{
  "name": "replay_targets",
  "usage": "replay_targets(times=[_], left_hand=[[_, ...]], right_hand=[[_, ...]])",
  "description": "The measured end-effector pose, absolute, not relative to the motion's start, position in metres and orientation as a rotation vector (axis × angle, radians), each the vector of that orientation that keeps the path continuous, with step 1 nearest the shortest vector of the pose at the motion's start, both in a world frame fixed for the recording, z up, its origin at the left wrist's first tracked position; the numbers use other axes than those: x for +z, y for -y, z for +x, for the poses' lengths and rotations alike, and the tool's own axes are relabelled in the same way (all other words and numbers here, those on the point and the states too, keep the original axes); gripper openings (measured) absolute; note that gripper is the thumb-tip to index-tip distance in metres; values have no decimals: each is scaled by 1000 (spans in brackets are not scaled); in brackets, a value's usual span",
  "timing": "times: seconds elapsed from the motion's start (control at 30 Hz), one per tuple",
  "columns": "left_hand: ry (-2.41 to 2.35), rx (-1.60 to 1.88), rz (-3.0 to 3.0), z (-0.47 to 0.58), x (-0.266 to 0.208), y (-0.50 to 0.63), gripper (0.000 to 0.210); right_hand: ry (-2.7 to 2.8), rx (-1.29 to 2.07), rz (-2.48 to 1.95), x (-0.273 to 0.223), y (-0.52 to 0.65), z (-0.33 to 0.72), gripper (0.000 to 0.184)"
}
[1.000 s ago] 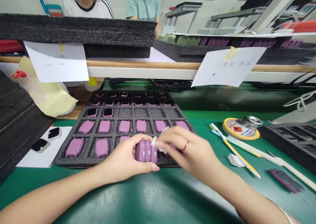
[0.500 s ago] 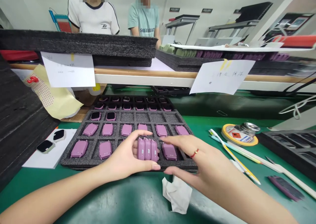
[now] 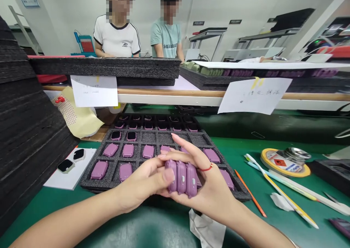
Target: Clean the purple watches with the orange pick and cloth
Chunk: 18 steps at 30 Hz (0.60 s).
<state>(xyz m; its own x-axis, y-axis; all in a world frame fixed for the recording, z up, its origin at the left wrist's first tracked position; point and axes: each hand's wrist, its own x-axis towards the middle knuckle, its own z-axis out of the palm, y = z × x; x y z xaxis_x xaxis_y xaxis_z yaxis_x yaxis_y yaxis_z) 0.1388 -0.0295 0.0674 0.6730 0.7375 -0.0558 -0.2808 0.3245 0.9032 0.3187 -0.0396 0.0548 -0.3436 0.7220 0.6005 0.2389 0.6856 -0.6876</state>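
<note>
Several purple smartwatch cases (image 3: 182, 177) stand side by side as an upright stack between my two hands, over the front of a black foam tray (image 3: 242, 195). My left hand (image 3: 139, 186) is closed on the stack's left side, its thumb pressed against the leftmost case. From the right, my right hand (image 3: 216, 186) cups the same stack, with fingers behind it and the thumb side below; its index finger points up. More purple cases (image 3: 128, 150) lie back up in the tray's compartments. Farther back, watches with black screens (image 3: 131, 136) face up. My hands hide part of the front rows.
White paper (image 3: 62, 180) with two watches lies left, beside stacked black foam trays (image 3: 32, 131). Right are an orange stick (image 3: 250, 193), brushes (image 3: 284, 193), a yellow-rimmed round container (image 3: 279, 162) and crumpled tissue (image 3: 207, 228). A shelf (image 3: 169, 98) crosses ahead; two people (image 3: 117, 40) sit beyond.
My right hand, open beside the stack before, has closed around its right side. The stack has turned slightly and come nearer. The head view has shifted up and left.
</note>
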Motion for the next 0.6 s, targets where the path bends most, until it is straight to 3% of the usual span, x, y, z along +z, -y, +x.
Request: replay_targets(times=[0.23,0.6], left_hand=[[-513,716,1000,141,68,29,36],[-595,656,1238,141,72,36,37]], right_hand=[[1886,588,-758,55,41,322,97],[1928,489,-617,44,40,323,100]])
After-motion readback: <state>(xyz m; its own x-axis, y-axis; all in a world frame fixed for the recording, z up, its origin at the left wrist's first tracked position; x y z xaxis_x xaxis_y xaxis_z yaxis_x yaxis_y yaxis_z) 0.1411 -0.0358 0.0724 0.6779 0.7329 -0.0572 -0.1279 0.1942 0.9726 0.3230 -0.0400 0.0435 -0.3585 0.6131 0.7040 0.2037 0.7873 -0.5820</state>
